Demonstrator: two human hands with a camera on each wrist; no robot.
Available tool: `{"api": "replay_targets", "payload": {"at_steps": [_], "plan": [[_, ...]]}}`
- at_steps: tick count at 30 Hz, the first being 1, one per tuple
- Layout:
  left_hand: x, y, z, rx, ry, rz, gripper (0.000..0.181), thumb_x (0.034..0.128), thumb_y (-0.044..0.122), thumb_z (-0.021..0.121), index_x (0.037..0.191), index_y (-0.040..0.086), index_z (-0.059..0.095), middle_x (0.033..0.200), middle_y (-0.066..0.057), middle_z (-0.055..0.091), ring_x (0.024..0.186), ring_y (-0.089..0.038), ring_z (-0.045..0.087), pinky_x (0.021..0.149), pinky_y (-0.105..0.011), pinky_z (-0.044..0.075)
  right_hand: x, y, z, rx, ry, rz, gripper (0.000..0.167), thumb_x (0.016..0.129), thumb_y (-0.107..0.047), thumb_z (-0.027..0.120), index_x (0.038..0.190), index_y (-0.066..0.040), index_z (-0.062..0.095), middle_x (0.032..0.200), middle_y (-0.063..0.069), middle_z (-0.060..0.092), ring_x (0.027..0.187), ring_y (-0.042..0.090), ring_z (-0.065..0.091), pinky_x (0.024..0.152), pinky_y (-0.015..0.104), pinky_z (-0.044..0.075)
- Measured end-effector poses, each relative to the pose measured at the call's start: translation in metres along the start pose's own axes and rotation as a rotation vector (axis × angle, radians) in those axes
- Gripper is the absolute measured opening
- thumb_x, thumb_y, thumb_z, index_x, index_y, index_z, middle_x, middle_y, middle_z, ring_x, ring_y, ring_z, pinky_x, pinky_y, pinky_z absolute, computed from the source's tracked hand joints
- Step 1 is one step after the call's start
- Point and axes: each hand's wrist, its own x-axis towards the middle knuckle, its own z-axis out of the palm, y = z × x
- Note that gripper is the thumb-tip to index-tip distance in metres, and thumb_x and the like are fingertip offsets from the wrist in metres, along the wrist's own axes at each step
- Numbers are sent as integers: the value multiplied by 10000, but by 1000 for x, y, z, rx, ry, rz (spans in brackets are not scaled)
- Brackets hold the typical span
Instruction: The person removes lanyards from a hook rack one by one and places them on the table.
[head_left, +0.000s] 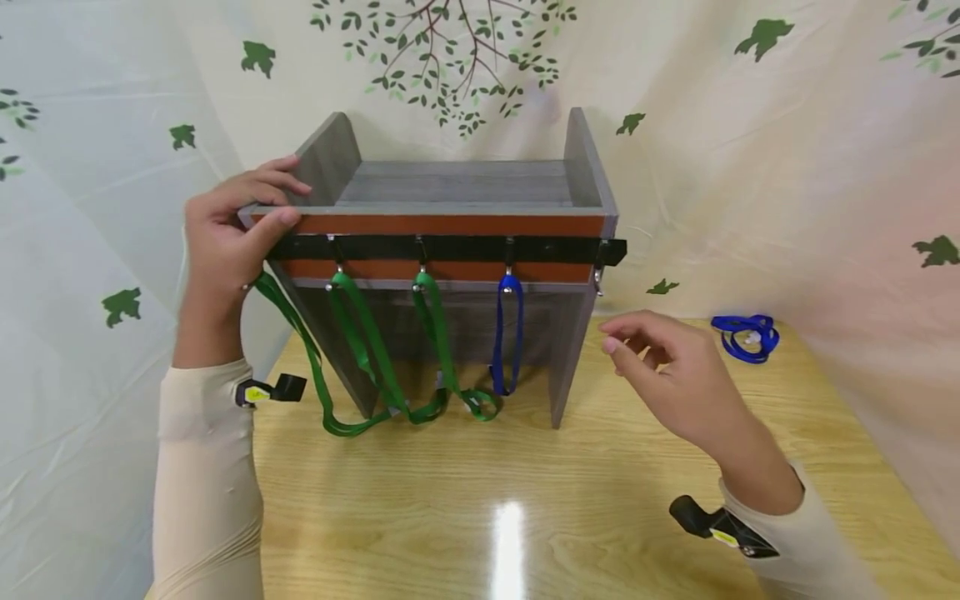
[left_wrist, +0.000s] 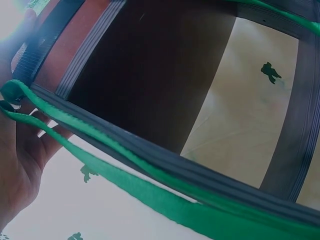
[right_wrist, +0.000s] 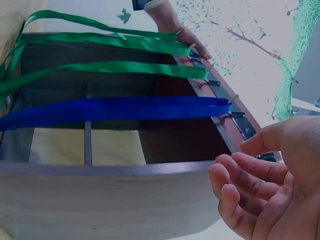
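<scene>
A grey wooden shelf (head_left: 457, 183) with a reddish-brown front band carries a black hook rail (head_left: 465, 249). My left hand (head_left: 240, 217) grips its upper left corner, thumb on the front and fingers over the side panel. From the rail hang green lanyards (head_left: 375, 350) and, right of them, a blue lanyard (head_left: 508, 333). A bare hook (head_left: 598, 279) shows at the rail's right end. My right hand (head_left: 671, 375) hovers just right of the shelf, fingers loosely bent, holding nothing. In the right wrist view, its fingertips (right_wrist: 227, 192) are near the rail's end.
A second blue lanyard (head_left: 746, 337) lies coiled on the wooden table (head_left: 420, 517), at the back right. The lower ends of the green lanyards trail on the tabletop. Behind the shelf hangs a pale cloth (head_left: 690, 167) printed with leaves.
</scene>
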Motion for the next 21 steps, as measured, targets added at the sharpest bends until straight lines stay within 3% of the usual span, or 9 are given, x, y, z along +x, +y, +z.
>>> {"api": "replay_targets", "payload": {"at_steps": [11, 16, 21], "plan": [[2, -1, 0, -16, 2, 11, 478, 858, 213, 878, 820, -221, 680, 959, 31, 826, 1240, -236, 724, 1178, -363, 515, 1, -5, 19, 58, -100, 38, 288, 1046, -190, 664, 1303, -84, 736, 845, -13, 722, 655, 86, 644, 565, 220, 533], [2, -1, 0, -10, 0, 14, 482, 862, 225, 877, 824, -215, 685, 966, 33, 826, 1248, -235, 720, 1173, -355, 518, 2, -10, 28, 83, -139, 64, 295, 1055, -223, 656, 1324, -129, 734, 944, -11, 784, 677, 77, 667, 518, 241, 495], [1, -1, 0, -6, -7, 9, 485, 869, 233, 874, 828, -213, 688, 970, 42, 825, 1256, -225, 715, 1174, -346, 516, 3, -13, 43, 73, -146, 8, 306, 1040, -190, 674, 1332, -122, 736, 887, -29, 751, 624, 63, 545, 527, 221, 456]]}}
